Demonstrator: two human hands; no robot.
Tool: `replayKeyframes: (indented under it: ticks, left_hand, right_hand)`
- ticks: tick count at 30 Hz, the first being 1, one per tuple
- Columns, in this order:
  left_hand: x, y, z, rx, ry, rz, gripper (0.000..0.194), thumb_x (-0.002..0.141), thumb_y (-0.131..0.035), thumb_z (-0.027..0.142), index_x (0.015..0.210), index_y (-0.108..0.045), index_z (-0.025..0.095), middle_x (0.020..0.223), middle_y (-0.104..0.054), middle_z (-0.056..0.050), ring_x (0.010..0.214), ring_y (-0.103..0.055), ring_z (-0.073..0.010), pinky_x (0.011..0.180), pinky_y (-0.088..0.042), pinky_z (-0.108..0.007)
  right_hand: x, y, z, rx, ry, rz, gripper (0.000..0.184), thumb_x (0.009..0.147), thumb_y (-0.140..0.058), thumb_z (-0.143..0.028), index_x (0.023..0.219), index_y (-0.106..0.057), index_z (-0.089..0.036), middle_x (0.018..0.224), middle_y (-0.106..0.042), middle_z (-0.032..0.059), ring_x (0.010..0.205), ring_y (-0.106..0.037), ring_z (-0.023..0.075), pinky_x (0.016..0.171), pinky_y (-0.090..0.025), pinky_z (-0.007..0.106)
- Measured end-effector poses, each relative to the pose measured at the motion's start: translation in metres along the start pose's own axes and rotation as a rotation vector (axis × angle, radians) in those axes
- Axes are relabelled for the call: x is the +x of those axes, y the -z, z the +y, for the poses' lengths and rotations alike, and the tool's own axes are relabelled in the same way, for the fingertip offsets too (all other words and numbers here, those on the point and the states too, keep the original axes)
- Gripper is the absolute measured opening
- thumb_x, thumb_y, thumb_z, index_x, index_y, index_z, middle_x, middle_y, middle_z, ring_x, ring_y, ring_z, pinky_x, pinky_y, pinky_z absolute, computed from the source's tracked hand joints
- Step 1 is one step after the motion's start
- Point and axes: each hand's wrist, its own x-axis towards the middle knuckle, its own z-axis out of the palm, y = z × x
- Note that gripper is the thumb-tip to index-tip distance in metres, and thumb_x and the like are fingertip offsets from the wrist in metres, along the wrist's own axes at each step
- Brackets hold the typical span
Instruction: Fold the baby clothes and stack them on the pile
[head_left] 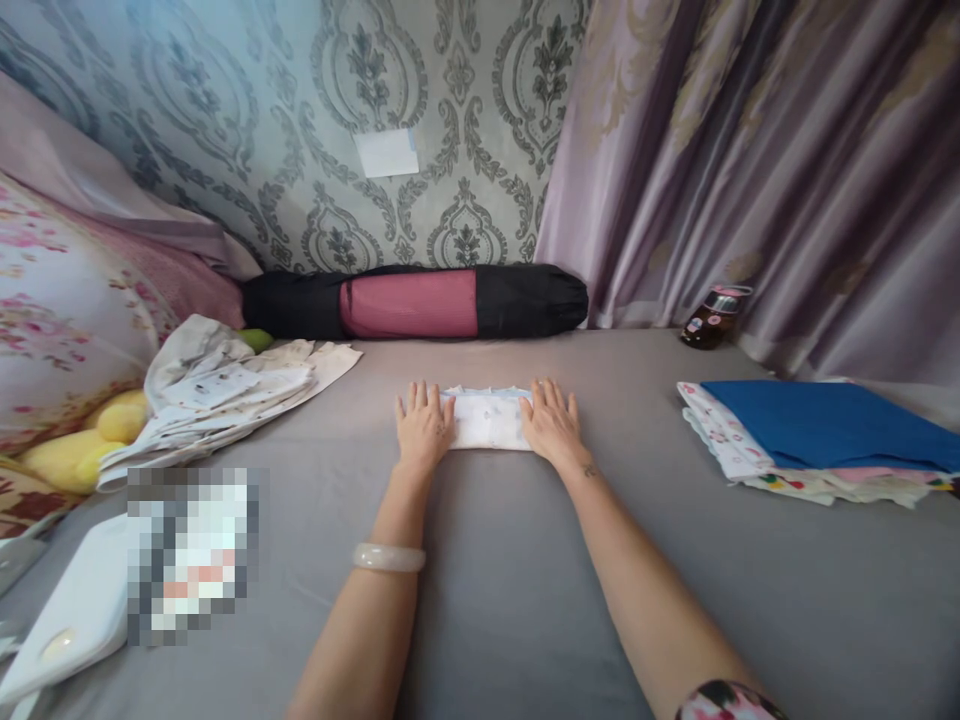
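A folded white cloth (489, 420) with a faint print and a light blue edge along its far side lies flat on the grey sheet (495, 560). My left hand (424, 425) rests palm down at its left end, fingers spread, thumb on the cloth. At the right end my right hand (553, 418) lies flat in the same way, fingers apart and pointing away from me. Neither hand grips anything. The ends of the cloth are partly hidden under my hands.
A black and pink roll (409, 303) lies along the wall. On the right are a stack of folded cloths (847, 425), blue on top, and a dark bottle (711, 318). Leftward lie crumpled pale clothes (225, 385), a yellow plush (71, 458) and a white flat object (82, 600).
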Motion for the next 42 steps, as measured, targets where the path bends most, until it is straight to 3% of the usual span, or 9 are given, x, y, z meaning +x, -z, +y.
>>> replayKeyframes:
  ticks: [2, 7, 10, 18, 24, 31, 36, 42]
  left_hand:
    - [-0.002, 0.000, 0.008, 0.010, -0.070, 0.046, 0.058, 0.098, -0.019, 0.043, 0.139, -0.045, 0.011, 0.150, -0.038, -0.015, 0.142, -0.027, -0.0275, 0.117, -0.018, -0.048]
    - [-0.007, -0.012, 0.020, 0.001, -0.139, -0.102, 0.059, 0.098, -0.021, 0.047, 0.140, -0.045, 0.013, 0.149, -0.040, -0.016, 0.140, -0.031, -0.0304, 0.113, -0.025, -0.048]
    - [-0.009, -0.015, 0.019, -0.002, -0.124, -0.122, 0.058, 0.098, -0.021, 0.048, 0.141, -0.043, 0.016, 0.150, -0.039, -0.014, 0.140, -0.030, -0.0302, 0.112, -0.025, -0.050]
    - [-0.013, -0.013, 0.019, -0.017, -0.139, -0.037, 0.055, 0.098, -0.020, 0.045, 0.138, -0.047, 0.016, 0.147, -0.043, -0.014, 0.138, -0.035, -0.0280, 0.112, -0.028, -0.048]
    - [-0.020, -0.007, 0.021, -0.026, -0.287, 0.109, 0.054, 0.099, -0.020, 0.044, 0.134, -0.051, 0.017, 0.144, -0.047, -0.012, 0.140, -0.032, -0.0252, 0.117, -0.013, -0.050]
    - [-0.016, -0.011, 0.023, -0.031, -0.343, -0.111, 0.050, 0.099, -0.023, 0.039, 0.142, -0.042, 0.023, 0.149, -0.042, -0.009, 0.138, -0.035, -0.0261, 0.112, -0.026, -0.051]
    - [-0.013, -0.014, 0.022, -0.046, -0.330, -0.137, 0.050, 0.099, -0.023, 0.040, 0.144, -0.038, 0.024, 0.151, -0.038, -0.008, 0.140, -0.032, -0.0261, 0.113, -0.025, -0.052]
    - [-0.015, -0.010, 0.022, -0.060, -0.328, -0.146, 0.050, 0.098, -0.024, 0.039, 0.143, -0.040, 0.023, 0.150, -0.040, -0.009, 0.139, -0.034, -0.0268, 0.113, -0.025, -0.052]
  right_hand:
    - [-0.003, -0.001, -0.009, 0.017, 0.050, -0.007, 0.059, 0.100, -0.016, -0.041, 0.149, -0.031, -0.012, 0.155, -0.027, 0.0140, 0.143, -0.020, 0.0262, 0.115, -0.012, 0.047]
    - [-0.007, -0.009, -0.021, 0.025, 0.055, -0.093, 0.061, 0.099, -0.016, -0.045, 0.148, -0.033, -0.014, 0.155, -0.027, 0.0138, 0.144, -0.017, 0.0278, 0.115, -0.011, 0.049]
    - [-0.008, -0.010, -0.021, 0.019, 0.048, -0.108, 0.061, 0.099, -0.016, -0.045, 0.149, -0.032, -0.014, 0.156, -0.025, 0.0136, 0.145, -0.015, 0.0279, 0.115, -0.010, 0.050]
    - [-0.008, -0.013, -0.020, 0.004, 0.058, -0.069, 0.059, 0.100, -0.017, -0.043, 0.148, -0.033, -0.014, 0.155, -0.028, 0.0135, 0.144, -0.017, 0.0272, 0.115, -0.010, 0.050]
    - [-0.007, -0.006, -0.026, 0.031, 0.039, -0.090, 0.057, 0.100, -0.019, -0.041, 0.147, -0.036, -0.014, 0.154, -0.030, 0.0142, 0.144, -0.019, 0.0283, 0.114, -0.012, 0.051]
    - [-0.015, -0.014, -0.040, 0.052, 0.129, 0.010, 0.051, 0.099, -0.021, -0.036, 0.144, -0.041, -0.021, 0.152, -0.034, 0.0118, 0.141, -0.025, 0.0270, 0.112, -0.013, 0.054]
    - [-0.016, -0.022, -0.040, 0.042, 0.127, 0.040, 0.050, 0.099, -0.022, -0.034, 0.143, -0.043, -0.021, 0.151, -0.035, 0.0111, 0.141, -0.024, 0.0264, 0.112, -0.011, 0.054]
    - [-0.014, -0.015, -0.041, 0.048, 0.124, 0.009, 0.050, 0.099, -0.022, -0.034, 0.142, -0.044, -0.020, 0.152, -0.035, 0.0121, 0.140, -0.025, 0.0278, 0.111, -0.014, 0.056]
